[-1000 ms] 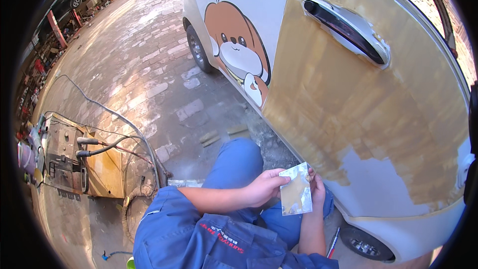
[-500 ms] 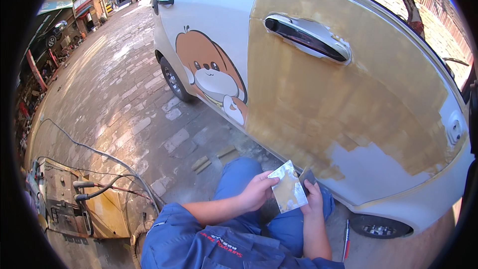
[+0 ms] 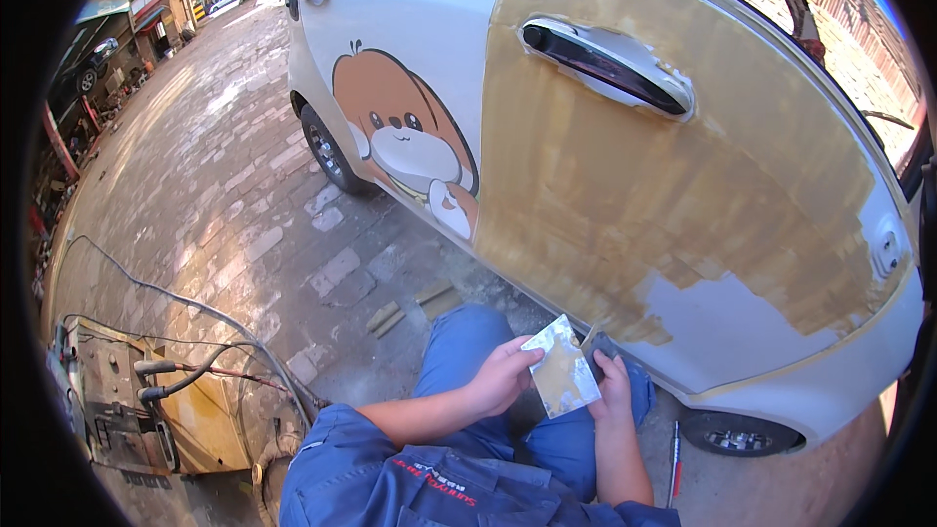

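Note:
My left hand (image 3: 501,379) grips a square white mixing board (image 3: 564,368) by its left edge, thumb on top. Tan putty is smeared over the board's face. In my right hand (image 3: 614,392) is a dark flat putty spreader (image 3: 604,343), held between thumb and fingers close to the board's right side. Tan stuff shows at the spreader's edge next to the board. Both hands are over my knees, in front of a white car door (image 3: 625,205) broadly coated with tan putty. Around its black handle (image 3: 605,68) and low down, bare paint shows.
A rear door with a cartoon dog (image 3: 405,132) adjoins at the left. Two wooden strips (image 3: 387,318) lie on the paving (image 3: 244,166). Cables run to a worn machine (image 3: 185,410) at lower left. A red-and-silver pen-like tool (image 3: 675,464) lies by the front wheel (image 3: 739,432).
The spreader in my right hand has tilted, so more of its dark face shows beside the board. My left hand and the board stay nearly in place. The view has shifted slightly.

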The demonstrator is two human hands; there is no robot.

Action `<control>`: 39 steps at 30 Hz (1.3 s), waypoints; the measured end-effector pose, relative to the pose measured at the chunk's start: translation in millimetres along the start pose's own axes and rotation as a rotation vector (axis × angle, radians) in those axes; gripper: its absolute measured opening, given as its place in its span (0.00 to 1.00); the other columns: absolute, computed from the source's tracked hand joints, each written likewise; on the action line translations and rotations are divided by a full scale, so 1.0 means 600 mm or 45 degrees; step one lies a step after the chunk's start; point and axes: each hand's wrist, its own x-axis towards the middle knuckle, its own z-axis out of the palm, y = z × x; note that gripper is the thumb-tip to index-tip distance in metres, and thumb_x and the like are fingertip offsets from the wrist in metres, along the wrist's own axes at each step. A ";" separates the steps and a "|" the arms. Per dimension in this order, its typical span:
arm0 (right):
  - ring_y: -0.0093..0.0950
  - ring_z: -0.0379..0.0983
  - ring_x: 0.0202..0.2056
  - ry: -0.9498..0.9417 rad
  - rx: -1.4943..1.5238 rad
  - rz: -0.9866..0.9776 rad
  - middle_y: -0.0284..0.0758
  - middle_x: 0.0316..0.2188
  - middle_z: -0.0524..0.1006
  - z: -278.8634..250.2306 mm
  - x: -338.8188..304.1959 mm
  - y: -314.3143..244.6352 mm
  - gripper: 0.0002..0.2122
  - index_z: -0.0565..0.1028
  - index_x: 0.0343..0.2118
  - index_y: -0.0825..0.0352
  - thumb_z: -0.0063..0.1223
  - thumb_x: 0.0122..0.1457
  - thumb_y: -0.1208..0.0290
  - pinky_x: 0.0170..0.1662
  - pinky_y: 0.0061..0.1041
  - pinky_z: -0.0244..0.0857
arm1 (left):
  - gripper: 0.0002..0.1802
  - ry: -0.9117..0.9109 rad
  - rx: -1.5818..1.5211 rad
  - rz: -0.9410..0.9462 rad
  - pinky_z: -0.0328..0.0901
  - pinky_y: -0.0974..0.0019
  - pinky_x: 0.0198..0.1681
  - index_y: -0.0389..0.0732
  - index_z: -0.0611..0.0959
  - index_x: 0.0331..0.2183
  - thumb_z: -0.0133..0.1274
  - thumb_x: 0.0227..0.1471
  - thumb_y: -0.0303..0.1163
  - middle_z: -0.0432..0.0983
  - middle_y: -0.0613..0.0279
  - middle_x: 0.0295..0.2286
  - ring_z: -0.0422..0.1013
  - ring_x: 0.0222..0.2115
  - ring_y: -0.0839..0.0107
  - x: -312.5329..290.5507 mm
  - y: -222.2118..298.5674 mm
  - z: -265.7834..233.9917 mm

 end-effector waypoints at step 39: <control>0.20 0.74 0.49 -0.461 -0.922 -1.699 0.32 0.50 0.78 0.608 0.147 -0.433 0.15 0.74 0.52 0.66 0.58 0.63 0.84 0.55 0.20 0.68 | 0.19 0.006 -0.325 0.045 0.67 0.58 0.56 0.32 0.76 0.54 0.51 0.63 0.26 0.79 0.54 0.48 0.75 0.50 0.64 0.054 0.112 -0.061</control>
